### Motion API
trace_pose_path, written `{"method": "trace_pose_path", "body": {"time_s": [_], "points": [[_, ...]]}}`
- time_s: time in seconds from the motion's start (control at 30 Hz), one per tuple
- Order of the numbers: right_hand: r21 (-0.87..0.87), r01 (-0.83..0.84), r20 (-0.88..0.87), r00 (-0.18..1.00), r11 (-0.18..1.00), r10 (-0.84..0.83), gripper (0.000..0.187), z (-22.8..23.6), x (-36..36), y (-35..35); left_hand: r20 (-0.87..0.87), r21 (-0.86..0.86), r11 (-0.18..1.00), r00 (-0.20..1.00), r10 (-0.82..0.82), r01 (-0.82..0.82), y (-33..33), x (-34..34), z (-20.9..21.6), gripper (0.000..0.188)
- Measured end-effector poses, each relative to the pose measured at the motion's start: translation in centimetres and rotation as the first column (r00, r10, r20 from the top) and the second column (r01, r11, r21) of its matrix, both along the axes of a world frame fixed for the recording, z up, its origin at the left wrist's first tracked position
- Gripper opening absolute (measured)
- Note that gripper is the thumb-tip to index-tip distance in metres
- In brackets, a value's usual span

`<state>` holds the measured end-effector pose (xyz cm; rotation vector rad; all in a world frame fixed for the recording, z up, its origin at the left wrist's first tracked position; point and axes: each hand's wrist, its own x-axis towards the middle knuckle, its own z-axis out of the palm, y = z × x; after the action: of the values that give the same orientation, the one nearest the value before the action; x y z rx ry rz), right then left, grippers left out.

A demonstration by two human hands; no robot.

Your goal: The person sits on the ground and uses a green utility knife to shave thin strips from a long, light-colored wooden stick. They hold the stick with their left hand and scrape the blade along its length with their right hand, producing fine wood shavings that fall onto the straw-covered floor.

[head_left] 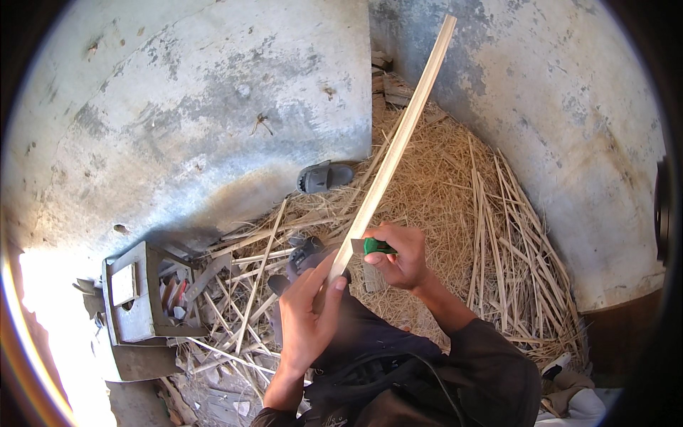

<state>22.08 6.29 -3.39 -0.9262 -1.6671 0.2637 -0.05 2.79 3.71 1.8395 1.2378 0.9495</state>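
Observation:
A long pale wooden strip (398,153), grooved along its length, slants up and away to the right in front of me. My left hand (307,313) is closed around its near end, the thumb lying along it. In my right hand (403,256) is a green-handled knife (377,246), held in closed fingers. Its short, flat grey blade lies against the strip's right side, just above my left hand. The lowest tip of the strip is hidden by my left fingers.
Straw-like shavings (434,178) cover the floor ahead. Loose strips (530,263) lie heaped at the right, with more scattered at the left. A grey sandal (324,176) rests by the worn wall (242,78). An open-sided wooden box (135,320) stands at the lower left.

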Motion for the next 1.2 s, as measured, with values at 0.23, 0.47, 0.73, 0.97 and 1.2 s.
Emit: {"method": "trace_pose_path", "body": {"time_s": [0.23,0.47,0.73,0.97,1.2], "points": [[0.059,0.064,0.043,0.997,0.996,-0.067,0.035,0.5,0.0,-0.1,0.063,0.056,0.998,0.998,0.003,-0.007,0.0,0.2,-0.9,0.04],[0.131,0.114,0.08,0.989,0.985,-0.126,0.035,1.0,-0.2,0.0,0.054,0.042,0.998,0.998,0.034,-0.036,-0.1,0.3,-0.5,0.038],[0.209,0.169,0.153,0.967,0.963,-0.203,0.033,1.2,0.2,0.1,0.151,0.089,0.995,0.988,0.026,-0.04,-0.3,0.1,-1.9,0.039],[0.214,0.182,0.142,0.966,0.96,-0.215,0.034,1.0,0.5,0.0,0.206,0.041,0.999,0.979,0.001,-0.009,-0.4,-0.2,-2.8,0.036],[0.124,0.408,-0.098,0.912,0.905,-0.398,0.036,-1.3,4.7,3.0,0.199,-0.133,0.989,0.979,-0.045,0.072,-2.1,-1.3,-2.9,0.032]]}}
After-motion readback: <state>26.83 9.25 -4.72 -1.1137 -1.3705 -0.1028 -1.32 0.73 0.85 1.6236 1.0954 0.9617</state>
